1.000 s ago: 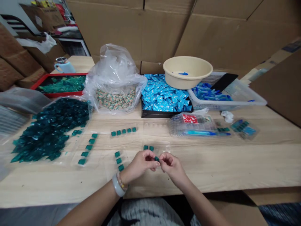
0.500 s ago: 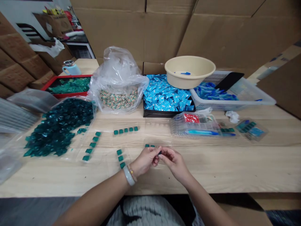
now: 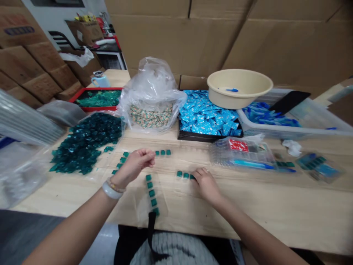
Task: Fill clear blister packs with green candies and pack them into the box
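Observation:
My left hand hovers over the wooden table with its fingers curled loosely, close to a short row of small green squares; whether anything is in it I cannot make out. My right hand rests on the table, fingertips touching the end of another row of green squares. A column of green squares lies between my hands inside a clear bag. A big heap of dark green wrapped pieces lies to the left.
At the back stand a red tray, a clear bag of striped sweets, a black tray of blue packets, a beige bowl and a white basket. Filled clear bags lie to the right. Cardboard boxes surround the table.
My hands have parted: the left moved up and left toward the green rows, the right went down to the table by the short row. The view shifted left.

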Available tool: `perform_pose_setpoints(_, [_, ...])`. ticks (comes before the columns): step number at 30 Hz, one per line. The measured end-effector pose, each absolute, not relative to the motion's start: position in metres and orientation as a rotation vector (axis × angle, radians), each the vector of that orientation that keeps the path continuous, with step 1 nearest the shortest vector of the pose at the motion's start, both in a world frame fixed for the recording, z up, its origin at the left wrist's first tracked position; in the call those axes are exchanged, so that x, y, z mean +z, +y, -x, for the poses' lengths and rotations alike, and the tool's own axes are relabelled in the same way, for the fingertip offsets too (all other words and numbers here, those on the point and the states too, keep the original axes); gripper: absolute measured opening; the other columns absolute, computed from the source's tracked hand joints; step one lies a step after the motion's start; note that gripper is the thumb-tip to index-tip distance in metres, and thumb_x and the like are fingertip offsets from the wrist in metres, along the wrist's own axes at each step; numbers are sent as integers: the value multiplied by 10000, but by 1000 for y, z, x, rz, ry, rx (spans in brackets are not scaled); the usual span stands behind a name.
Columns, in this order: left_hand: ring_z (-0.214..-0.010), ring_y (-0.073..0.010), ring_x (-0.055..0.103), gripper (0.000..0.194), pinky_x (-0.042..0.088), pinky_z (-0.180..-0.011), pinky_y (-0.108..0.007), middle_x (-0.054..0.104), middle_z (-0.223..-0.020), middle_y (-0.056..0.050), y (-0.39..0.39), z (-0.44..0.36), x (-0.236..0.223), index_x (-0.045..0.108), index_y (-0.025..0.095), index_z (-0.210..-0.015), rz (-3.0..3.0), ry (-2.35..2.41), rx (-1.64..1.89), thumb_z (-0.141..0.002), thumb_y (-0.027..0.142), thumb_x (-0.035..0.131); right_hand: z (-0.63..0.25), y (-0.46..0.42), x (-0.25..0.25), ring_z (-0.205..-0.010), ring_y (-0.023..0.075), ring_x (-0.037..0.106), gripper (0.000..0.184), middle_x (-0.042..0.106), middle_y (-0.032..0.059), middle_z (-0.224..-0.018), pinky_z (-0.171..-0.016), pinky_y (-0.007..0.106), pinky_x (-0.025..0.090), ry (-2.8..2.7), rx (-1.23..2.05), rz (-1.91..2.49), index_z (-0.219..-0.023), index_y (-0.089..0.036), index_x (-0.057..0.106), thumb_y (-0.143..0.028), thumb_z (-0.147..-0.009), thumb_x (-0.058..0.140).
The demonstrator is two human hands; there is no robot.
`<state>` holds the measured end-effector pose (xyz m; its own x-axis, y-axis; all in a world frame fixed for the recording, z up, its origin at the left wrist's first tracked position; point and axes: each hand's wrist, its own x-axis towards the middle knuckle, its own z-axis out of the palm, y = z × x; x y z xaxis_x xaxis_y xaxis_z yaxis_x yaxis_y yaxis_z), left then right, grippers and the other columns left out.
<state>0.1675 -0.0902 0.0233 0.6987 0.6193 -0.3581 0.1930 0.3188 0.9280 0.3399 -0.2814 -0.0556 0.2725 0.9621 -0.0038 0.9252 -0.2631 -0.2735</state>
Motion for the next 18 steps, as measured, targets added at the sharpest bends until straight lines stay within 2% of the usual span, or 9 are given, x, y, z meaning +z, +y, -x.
perform_pose_setpoints(3, [-463,-86,476,282,395,-476,-205,530,-519,-6,-21,-130,36,524,124,-620,-1627,1086,643,-674,398,556,-326,-284,-66,-822,212,499,187,588,91,-842,-746,353,410,-1766,180,2199,-894,-151,587,-198,-788,440])
perform_pose_setpoints(5, [-519,-94,509,328,417,-533,-213,564,-600,-34,35,-100,46,545,83,-736,-1966,1417,834,-757,394,445,-314,-288,-74,-793,207,516,183,583,92,-836,-722,348,426,-1778,151,2125,-885,-150,576,-230,-793,440])
perform_pose_setpoints(6, [-583,-101,536,346,429,-587,-226,586,-689,-61,62,-85,51,537,46,-834,-2122,1571,803,-804,345,365,-309,-290,-77,-775,201,525,181,577,91,-830,-699,336,437,-1792,153,2091,-875,-154,572,-252,-793,445])
perform_pose_setpoints(7, [-682,-120,553,323,426,-659,-252,591,-806,-97,87,-72,54,502,7,-941,-2148,1650,816,-803,270,376,-306,-292,-78,-763,196,533,187,572,91,-829,-678,322,447,-1810,151,2059,-878,-160,568,-278,-791,452])
perform_pose_setpoints(9, [-861,-180,534,398,392,-780,-312,543,-1010,-147,122,-54,54,422,-13,-1086,-2229,1735,778,-736,171,469,-308,-288,-77,-761,191,546,233,565,94,-857,-653,300,460,-1838,104,2016,-920,-176,557,-341,-784,464])
perform_pose_setpoints(11, [-960,-213,492,446,350,-856,-326,516,-1087,-143,140,-55,42,447,31,-1103,-2357,1663,662,-674,125,525,-321,-270,-70,-793,202,552,305,560,103,-901,-665,307,466,-1833,5,2036,-984,-187,539,-397,-782,450])
perform_pose_setpoints(14, [-980,-195,481,338,343,-872,-285,555,-1058,-91,143,-84,9,548,127,-1024,-2540,1425,438,-689,154,517,-348,-221,-58,-840,243,540,359,551,130,-932,-706,363,450,-1809,-126,2226,-997,-158,544,-410,-803,377])
perform_pose_setpoints(18, [-1030,-236,423,420,353,-836,-330,494,-1155,-74,129,-115,-30,520,202,-1088,-2600,1330,346,-669,165,533,-366,-171,-68,-918,313,492,408,531,159,-1023,-753,476,388,-1730,-312,2584,-1028,-145,545,-415,-804,337])
